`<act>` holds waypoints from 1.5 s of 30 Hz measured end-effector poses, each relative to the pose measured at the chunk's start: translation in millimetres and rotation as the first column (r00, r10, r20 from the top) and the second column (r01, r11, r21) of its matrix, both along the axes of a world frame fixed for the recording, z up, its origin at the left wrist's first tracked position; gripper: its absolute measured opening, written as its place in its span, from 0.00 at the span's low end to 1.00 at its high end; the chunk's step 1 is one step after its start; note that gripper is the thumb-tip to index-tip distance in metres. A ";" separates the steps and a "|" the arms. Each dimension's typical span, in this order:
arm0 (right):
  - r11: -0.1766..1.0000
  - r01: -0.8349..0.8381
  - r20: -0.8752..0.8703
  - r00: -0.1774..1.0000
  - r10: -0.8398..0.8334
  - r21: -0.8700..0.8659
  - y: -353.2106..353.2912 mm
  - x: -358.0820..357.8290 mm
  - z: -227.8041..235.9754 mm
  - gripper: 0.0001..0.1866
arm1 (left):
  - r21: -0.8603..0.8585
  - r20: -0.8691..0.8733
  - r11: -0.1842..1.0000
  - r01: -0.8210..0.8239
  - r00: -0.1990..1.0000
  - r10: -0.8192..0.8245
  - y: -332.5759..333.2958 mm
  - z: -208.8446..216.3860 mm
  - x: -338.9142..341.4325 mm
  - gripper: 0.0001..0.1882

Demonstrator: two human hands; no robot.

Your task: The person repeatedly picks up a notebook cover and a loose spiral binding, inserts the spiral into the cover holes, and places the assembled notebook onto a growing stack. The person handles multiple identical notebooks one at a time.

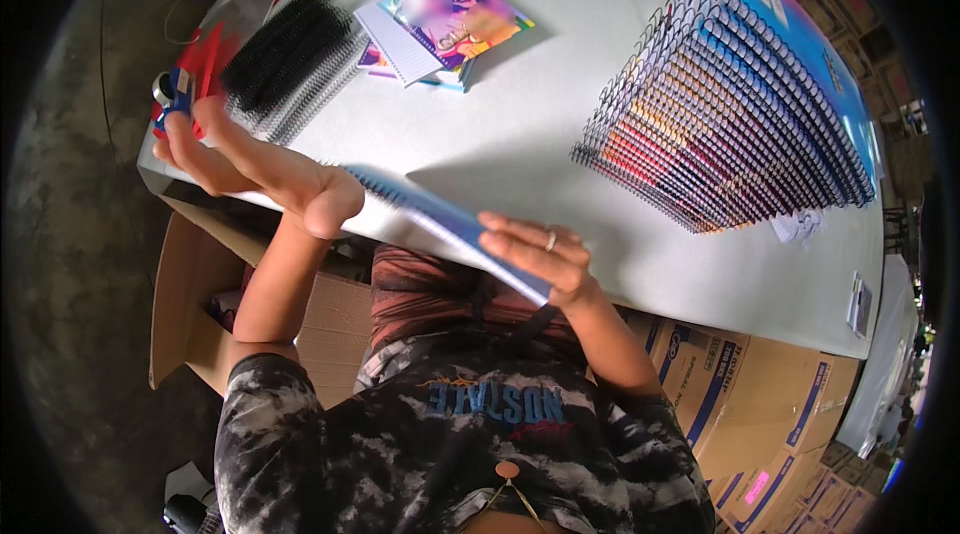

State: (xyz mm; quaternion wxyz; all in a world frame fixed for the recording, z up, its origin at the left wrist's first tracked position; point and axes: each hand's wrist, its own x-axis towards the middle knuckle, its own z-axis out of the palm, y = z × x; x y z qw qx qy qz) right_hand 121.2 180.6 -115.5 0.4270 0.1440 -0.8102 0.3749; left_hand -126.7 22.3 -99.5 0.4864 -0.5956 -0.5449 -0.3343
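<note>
My right hand (545, 254) grips a thin notebook (450, 231) by its near right end, thumb and fingers closed on its edge. A dark spiral coil (372, 184) runs along the notebook's far left part. At that coil's end is my left hand (260, 169), palm turned up and fingers stretched apart. Whether its palm touches the coil I cannot tell. Just past its fingertips lies a small blue thing with a silver ring (172, 94). Beyond the left hand, black spiral coils (285, 54) lie in a heap beside grey ones (310, 104).
A tall stack of spiral notebooks (730, 104) stands on the right of the white table (530, 114). Several colourful notebooks (470, 19) lie at the back. An open cardboard box (195, 309) sits below the left edge; closed cartons (750, 384) fill the space under the right.
</note>
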 end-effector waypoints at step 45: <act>0.985 0.008 0.093 0.996 0.008 -0.172 -20.1 -35.5 -3.6 0.21 | -0.051 0.231 0.998 0.036 0.973 -0.023 45.5 16.8 101.0 0.48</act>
